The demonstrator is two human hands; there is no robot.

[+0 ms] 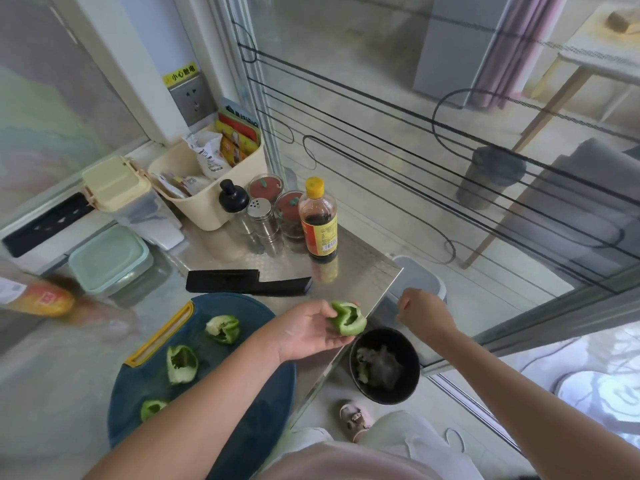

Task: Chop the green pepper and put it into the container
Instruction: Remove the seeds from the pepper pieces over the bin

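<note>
While the left hand grips a green pepper piece at the counter's right edge, seeds should be flicked straight down into the black bin below. The right hand hangs beyond that edge, fingers curled; whether it pinches anything I cannot tell.

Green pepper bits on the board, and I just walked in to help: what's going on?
A person's left hand holds one hollow pepper piece at the edge of the counter; the right hand hangs over the black bin below. Three more pieces lie on the blue cutting board, with the knife beyond it.
</note>
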